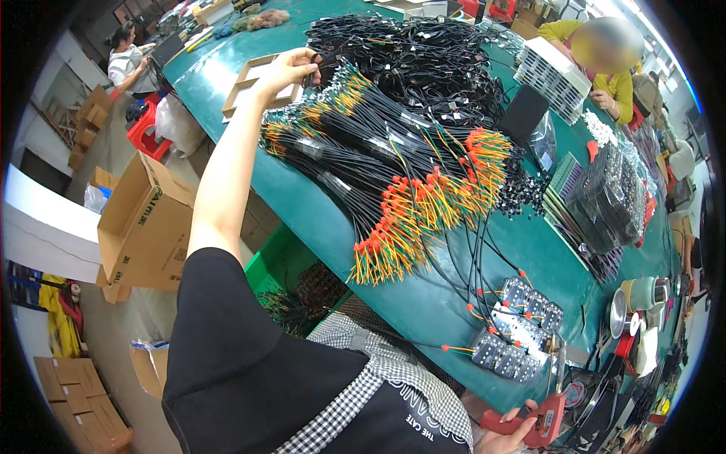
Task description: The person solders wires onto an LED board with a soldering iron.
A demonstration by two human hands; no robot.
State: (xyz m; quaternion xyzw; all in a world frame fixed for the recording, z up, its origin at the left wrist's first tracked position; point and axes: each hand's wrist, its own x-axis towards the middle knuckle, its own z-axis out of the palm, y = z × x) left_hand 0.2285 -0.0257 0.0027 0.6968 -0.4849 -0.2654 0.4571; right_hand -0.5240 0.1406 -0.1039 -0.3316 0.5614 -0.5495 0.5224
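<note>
Head: left fingers [308, 69] pinched on black cable [315, 59]; right fingers [520, 434] around red-handled tool [547, 421].

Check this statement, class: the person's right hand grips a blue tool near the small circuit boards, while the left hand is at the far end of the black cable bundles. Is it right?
Not quite: the tool is red, not blue, as the head view shows. The right hand does grip it near the small circuit boards, and the left hand is at the far end of the black cable bundles.
</note>
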